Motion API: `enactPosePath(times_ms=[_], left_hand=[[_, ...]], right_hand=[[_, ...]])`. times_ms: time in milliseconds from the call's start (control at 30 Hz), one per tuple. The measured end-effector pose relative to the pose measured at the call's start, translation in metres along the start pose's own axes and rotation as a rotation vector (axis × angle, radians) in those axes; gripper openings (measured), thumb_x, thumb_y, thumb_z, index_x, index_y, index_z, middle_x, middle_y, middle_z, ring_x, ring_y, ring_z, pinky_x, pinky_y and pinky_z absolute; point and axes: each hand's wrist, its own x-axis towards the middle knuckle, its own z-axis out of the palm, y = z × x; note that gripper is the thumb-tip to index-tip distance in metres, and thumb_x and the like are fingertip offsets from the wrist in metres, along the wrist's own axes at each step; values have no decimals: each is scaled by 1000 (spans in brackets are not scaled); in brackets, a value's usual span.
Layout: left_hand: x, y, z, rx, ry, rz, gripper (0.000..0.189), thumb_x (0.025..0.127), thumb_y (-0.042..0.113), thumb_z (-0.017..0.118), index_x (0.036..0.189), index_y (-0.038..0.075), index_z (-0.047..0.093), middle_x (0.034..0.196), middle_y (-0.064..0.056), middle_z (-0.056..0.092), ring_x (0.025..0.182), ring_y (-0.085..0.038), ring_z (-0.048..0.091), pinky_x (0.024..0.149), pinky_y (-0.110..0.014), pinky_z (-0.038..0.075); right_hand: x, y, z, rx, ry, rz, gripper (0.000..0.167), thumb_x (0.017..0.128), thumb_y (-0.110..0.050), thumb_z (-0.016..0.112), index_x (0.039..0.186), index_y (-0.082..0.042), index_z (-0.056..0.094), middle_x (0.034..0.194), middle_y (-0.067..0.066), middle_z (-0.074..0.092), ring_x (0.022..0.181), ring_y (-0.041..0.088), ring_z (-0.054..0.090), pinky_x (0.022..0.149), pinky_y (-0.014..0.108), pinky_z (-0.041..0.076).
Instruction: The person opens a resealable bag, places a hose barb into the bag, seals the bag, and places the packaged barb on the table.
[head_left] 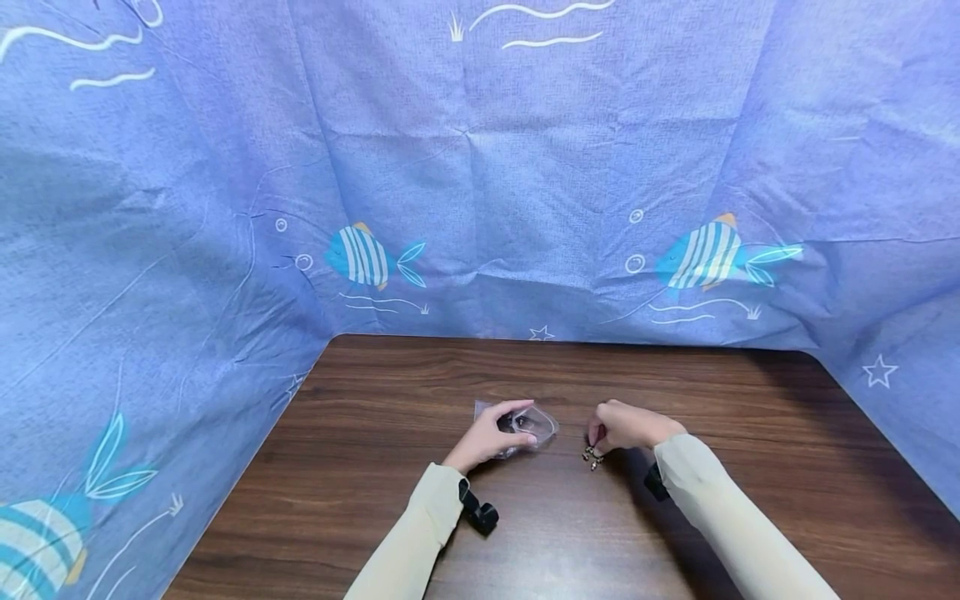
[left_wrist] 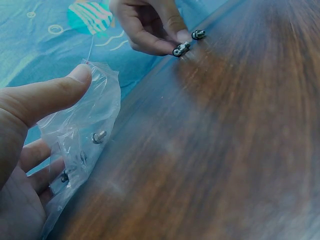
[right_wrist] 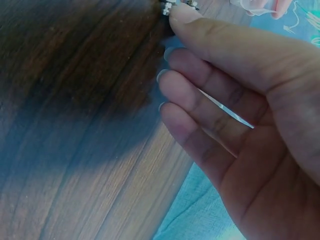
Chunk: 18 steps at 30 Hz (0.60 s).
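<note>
My left hand (head_left: 491, 433) holds a clear plastic bag (left_wrist: 102, 92), thumb on one side and fingers on the other, with the bag's mouth spread towards the right. Inside the bag lie a small silver metal fitting (left_wrist: 99, 137) and a darker piece (left_wrist: 64, 176). To the right, my right hand (head_left: 626, 427) reaches down to the tabletop, thumb and forefinger pinching at a small metal fitting with a dark ring (left_wrist: 181, 49). Another such fitting (left_wrist: 199, 34) lies just beside those fingertips. The right hand's other fingers (right_wrist: 187, 92) are bent loosely.
Both hands work over a dark brown wood-grain table (head_left: 405, 375). A blue cloth with printed fish (head_left: 525, 183) hangs behind the table and along its left side. Each wrist wears a black camera strap, such as the left camera (head_left: 482, 518).
</note>
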Motion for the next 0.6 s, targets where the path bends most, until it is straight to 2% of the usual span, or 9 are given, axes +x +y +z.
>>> enactPosePath(times_ms=[200,600], left_hand=[[0,0,0,-1,-2,0,58,83,14,76,136,5,53,138,-13,55,127,-28,50,108,-44,35],[0,-2,0,15,6,9,58,83,15,76,136,5,54,137,-13,56,125,-27,51,107,-42,36]], right_hand=[[2,2,2,11,-13,9,9,74,-1,75,73,-9,71,67,-9,63,59,-2,47,55,17,43],[4,2,3,-26,0,-24,12,76,-1,73,71,-11,71,66,-10,63,58,-3,45,53,17,42]])
